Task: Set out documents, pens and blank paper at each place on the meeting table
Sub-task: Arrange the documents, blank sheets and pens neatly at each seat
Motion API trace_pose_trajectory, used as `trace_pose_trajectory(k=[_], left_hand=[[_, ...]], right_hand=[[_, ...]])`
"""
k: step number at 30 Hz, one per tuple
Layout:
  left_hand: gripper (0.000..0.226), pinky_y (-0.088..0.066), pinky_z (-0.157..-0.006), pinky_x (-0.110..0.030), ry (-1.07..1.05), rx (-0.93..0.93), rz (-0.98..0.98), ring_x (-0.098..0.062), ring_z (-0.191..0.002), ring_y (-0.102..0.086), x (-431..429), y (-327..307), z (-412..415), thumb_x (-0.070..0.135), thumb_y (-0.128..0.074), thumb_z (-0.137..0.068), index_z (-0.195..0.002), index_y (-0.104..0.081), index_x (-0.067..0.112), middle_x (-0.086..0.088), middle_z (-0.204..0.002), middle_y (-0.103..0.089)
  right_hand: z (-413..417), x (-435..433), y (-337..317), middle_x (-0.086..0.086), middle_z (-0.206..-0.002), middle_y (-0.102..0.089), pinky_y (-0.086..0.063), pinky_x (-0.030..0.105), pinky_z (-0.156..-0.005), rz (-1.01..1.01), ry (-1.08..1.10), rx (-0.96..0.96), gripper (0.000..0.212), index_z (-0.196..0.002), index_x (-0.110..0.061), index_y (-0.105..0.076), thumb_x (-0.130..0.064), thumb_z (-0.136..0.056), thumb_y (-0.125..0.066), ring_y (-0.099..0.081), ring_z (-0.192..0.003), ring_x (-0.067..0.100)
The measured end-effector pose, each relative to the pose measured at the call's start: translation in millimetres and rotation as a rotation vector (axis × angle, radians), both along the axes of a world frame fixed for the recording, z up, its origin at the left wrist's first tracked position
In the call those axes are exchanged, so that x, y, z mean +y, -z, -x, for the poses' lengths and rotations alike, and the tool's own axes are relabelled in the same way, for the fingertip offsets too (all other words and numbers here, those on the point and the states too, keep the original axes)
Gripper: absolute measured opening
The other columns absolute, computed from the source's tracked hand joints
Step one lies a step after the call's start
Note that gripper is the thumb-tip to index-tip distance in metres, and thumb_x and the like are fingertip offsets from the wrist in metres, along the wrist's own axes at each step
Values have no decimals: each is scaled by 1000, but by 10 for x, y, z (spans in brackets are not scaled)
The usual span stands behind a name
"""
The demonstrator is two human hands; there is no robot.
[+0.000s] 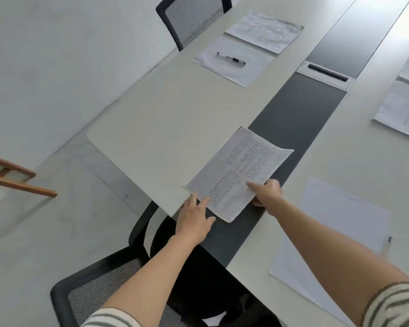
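Striped sleeves nearest, forearms out over black mesh office chair (99,286). Left hand (194,218) flat, fingers spread, on near-left corner of white printed document (238,171). Right hand (267,193) pinches its near-right edge, thumb on top. Document straddles pale grey counter (163,126) and dark centre strip (293,109), long axis running away and rightward, parallel to strip. Step, I'd say: laying document at this place. Next likely needs a slide left off strip, squaring up, then blank paper and pen.

surface: table (175,119) | near end: printed document (241,171) across dark strip (300,109) | far: blank sheet (250,74), second document (264,31) | right: loose papers (340,223)
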State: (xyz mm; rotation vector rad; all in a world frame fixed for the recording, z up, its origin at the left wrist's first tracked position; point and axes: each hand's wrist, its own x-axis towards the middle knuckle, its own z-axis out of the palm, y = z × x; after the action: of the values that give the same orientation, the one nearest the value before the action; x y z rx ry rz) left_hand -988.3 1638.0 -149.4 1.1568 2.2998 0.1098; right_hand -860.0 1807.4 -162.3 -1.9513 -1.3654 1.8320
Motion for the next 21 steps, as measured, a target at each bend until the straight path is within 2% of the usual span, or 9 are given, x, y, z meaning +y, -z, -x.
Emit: trace_pose_trajectory(k=[3,5,7,9,11,15,21], left_hand=[[66,-18,-120,-41,85,64,73,-28,-148,-8,7,121,22,40,-53,-94,-149,-22,26,-12,-161,-7],[69,-13,-120,-41,114,97,108,-28,-150,-2,0,210,76,44,-52,-94,-151,-16,29,-11,-162,-1],[70,-10,-121,-41,130,117,100,-26,-150,1,1,284,138,48,-51,-92,-151,-16,33,-8,-163,0],[66,-9,-121,-40,127,114,68,-24,-150,1,29,320,191,49,-50,-93,-150,-20,34,-6,-163,-2],[62,-10,-121,-39,98,102,43,-24,-150,-1,76,332,259,49,-49,-94,-149,-25,34,-6,-162,-5],[57,-15,-121,-39,14,97,11,-26,-149,-8,189,343,389,45,-52,-93,-145,-34,31,-8,-161,-13],[56,-20,-119,-39,-41,114,4,-27,-148,-13,259,382,446,42,-56,-92,-142,-38,28,-11,-159,-17]], right_hand=[[-261,-28,-78,-5,-102,-68,-57,40,-76,-330,-329,-369,58,-115,-22,-58,-66,-77,-63,-67,-92,22],[-432,-58,-78,0,-119,-64,-53,41,-81,-563,-471,-583,70,-133,-24,-44,-68,-80,-57,-61,-109,25],[-474,-84,-65,4,-148,-43,-47,45,-97,-736,-658,-620,78,-148,-27,-26,-62,-85,-55,-41,-135,27],[-400,-44,8,6,-163,-12,-28,46,-116,-764,-917,-610,82,-154,-33,-12,-62,-88,-51,-11,-150,28],[-269,47,109,7,-165,2,-13,46,-122,-690,-1058,-601,80,-154,-37,-9,-63,-89,-48,3,-152,28],[-48,222,188,8,-165,-1,-9,47,-123,-662,-1089,-570,73,-152,-37,-18,-61,-90,-49,3,-152,28],[132,435,195,9,-164,-3,-11,47,-122,-693,-1148,-541,74,-152,-36,-20,-59,-89,-52,2,-152,28]])
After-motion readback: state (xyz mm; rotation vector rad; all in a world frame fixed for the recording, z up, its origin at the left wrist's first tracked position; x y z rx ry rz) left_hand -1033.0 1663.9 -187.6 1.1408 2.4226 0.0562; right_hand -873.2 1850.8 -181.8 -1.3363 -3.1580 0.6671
